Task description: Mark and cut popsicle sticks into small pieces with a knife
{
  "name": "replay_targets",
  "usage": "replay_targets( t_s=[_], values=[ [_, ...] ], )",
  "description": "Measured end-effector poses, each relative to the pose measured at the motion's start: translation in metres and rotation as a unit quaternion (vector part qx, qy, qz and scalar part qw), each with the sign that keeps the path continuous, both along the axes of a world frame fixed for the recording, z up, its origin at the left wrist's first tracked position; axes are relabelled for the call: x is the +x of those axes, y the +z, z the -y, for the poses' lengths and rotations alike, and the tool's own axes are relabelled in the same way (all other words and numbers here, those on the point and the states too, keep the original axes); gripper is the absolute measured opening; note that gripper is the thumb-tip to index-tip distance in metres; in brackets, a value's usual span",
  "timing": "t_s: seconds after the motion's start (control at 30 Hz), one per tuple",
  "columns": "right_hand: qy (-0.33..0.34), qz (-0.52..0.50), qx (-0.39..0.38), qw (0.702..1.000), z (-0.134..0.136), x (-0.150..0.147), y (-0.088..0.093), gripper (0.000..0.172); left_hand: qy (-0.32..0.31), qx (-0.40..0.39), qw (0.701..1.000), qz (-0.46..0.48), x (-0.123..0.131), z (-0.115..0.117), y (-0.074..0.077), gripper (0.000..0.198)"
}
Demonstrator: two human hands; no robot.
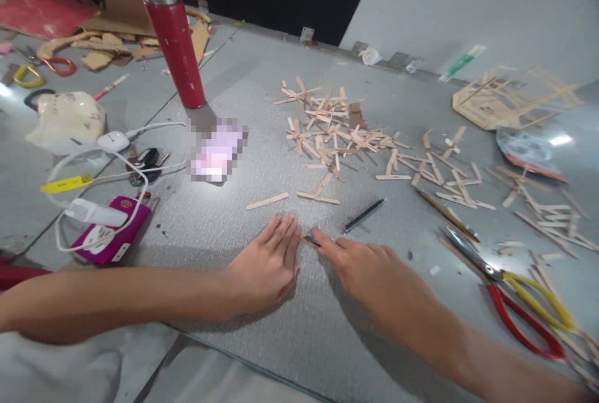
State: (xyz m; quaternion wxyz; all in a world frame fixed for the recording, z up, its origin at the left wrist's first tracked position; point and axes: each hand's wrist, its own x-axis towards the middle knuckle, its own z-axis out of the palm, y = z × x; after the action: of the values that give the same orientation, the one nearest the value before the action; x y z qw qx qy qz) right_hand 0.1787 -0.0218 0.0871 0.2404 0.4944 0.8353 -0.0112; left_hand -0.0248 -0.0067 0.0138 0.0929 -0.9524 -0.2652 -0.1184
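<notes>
Close to the table's front edge, my left hand [269, 259] presses down with its fingers together, and whatever lies beneath them is mostly hidden. Facing it, my right hand [360, 266] is closed around a small dark blade [311, 241], its index finger stretched along the top. The blade's tip meets the left fingertips, where a sliver of wood seems to show. Just beyond the hands lie a single craft stick [267, 201] and a few joined craft sticks [318, 198]. A black pen-like tool [365, 214] rests beyond the right hand.
Joined sticks [327, 122] are heaped farther back. Scissors [491, 275] and a brush-like tool [447, 214] lie right, below a stick frame [515, 100]. Leftward are a red bottle [175, 47], a lit phone [219, 152], keys [148, 163] and a purple power socket [112, 234] with cables.
</notes>
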Motion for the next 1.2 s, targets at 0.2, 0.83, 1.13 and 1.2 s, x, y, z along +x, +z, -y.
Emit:
replay_targets(
  t_s=[0.2,0.83,1.13,1.2],
  values=[
    [-0.031,-0.007,-0.017,0.999,-0.0024,0.0009,0.0022,0.061,0.006,-0.003,1.0,-0.006,0.0,0.0007,0.0005,0.049],
    [0.009,-0.011,0.004,1.0,-0.0027,0.0032,-0.004,0.061,0.003,0.0,1.0,-0.008,0.0008,0.0011,-0.0018,0.05],
    [-0.011,-0.024,0.0,1.0,-0.0023,0.0034,-0.0054,0.057,0.001,0.014,1.0,-0.011,0.0003,0.0004,-0.0014,0.052],
    [-0.017,-0.024,-0.009,1.0,-0.003,0.0029,-0.0047,0.057,0.002,0.014,1.0,-0.012,0.0003,0.0003,-0.0017,0.052]
  ],
)
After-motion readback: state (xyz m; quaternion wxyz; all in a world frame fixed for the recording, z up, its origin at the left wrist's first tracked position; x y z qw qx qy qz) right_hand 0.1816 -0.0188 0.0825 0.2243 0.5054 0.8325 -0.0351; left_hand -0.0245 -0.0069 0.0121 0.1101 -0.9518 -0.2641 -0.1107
